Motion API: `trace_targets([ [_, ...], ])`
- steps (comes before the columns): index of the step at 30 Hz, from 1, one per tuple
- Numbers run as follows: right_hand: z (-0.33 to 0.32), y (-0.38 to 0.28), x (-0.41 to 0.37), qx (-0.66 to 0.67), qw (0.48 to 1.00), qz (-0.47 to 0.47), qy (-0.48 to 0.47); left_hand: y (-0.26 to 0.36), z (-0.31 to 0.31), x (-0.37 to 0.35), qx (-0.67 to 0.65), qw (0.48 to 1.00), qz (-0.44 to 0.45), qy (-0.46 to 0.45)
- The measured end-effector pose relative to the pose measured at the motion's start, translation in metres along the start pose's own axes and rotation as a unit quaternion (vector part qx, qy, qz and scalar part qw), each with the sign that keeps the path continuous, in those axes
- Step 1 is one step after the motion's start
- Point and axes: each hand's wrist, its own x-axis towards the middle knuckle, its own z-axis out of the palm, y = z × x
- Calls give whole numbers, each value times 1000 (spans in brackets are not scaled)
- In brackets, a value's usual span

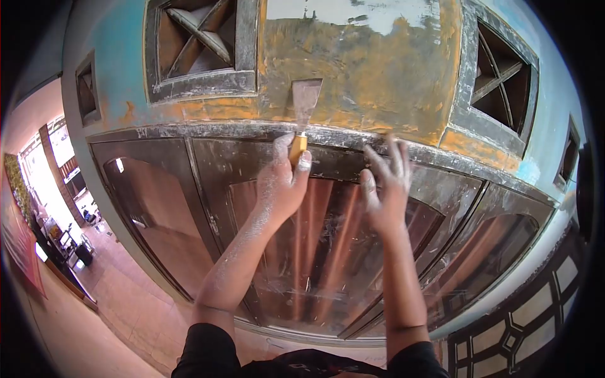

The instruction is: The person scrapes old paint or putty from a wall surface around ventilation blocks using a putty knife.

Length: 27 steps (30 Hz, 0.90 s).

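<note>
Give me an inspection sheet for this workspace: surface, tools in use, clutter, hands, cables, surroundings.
Surface: wall patch smeared orange and grey, whitish towards the top, above the weathered wooden frame.
Job's things: putty knife, wooden handle, blade up near the wall patch; contact cannot be told.
Clutter: assorted items on the floor at far left, too small to identify.
Hands: left hand grips the putty knife, whitish residue on hand and forearm; right hand raised, fingers spread, slightly blurred, nothing seen in it.
Cables: nothing seen.
Surroundings: brown glazed doors below, cross-barred vents either side of the wall patch.
</note>
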Motion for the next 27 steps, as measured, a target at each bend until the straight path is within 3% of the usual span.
trace_targets([
  [2,12,-28,-12,159,987,23,-14,6,4,-8,-74,995,-48,-47],
  [5,28,-57,-13,292,955,24,-37,11,14,-14,-91,992,87,8],
  [6,31,-61,-12,300,952,28,-62,14,12,-20,-159,985,15,-65],
  [9,35,-67,-10,386,911,96,-109,2,20,-18,-173,981,32,-80],
  [12,42,-67,-13,528,824,177,-104,-7,18,-10,-185,977,31,-101],
  [14,52,-67,-16,491,857,156,-36,-6,0,2,43,977,105,-180],
  [17,60,-61,-30,529,824,202,-5,-13,-24,20,-27,986,159,-39],
  [18,57,-61,-35,526,826,202,-2,-28,-30,35,4,968,246,46],
  [21,52,-58,-36,486,833,261,31,-50,-58,80,82,925,336,160],
  [22,53,-55,-30,483,835,262,35,-50,-66,91,99,928,321,160],
  [24,54,-49,-10,393,894,191,97,-57,-70,120,167,895,343,231],
  [27,43,-57,22,365,906,185,109,-70,-60,139,253,881,309,254],
])
